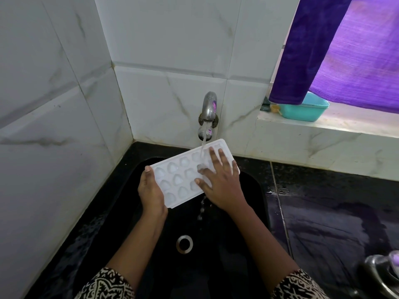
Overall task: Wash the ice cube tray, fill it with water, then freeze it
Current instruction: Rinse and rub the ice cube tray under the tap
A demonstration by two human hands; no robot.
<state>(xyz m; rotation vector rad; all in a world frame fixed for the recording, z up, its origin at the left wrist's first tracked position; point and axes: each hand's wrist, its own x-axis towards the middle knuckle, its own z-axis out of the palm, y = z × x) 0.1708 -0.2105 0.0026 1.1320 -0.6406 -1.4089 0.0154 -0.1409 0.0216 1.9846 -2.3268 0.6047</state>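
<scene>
A white ice cube tray (179, 178) with several rounded cells is held tilted over the black sink (248, 190), under the steel tap (208, 113). Water runs from the tap onto the tray's far right part and drips off its near edge into the sink. My left hand (151, 190) grips the tray's near left end, thumb on the rim. My right hand (220, 180) lies flat on the tray's right half with the fingers spread over the cells. The cells under that hand are hidden.
White marble-look tiles form the corner behind the sink. The drain (184, 244) sits below the tray. A wet black counter (334, 212) extends right. A teal tub (304, 110) stands on the window ledge under a purple curtain (336, 48). A steel utensil (382, 270) shows at bottom right.
</scene>
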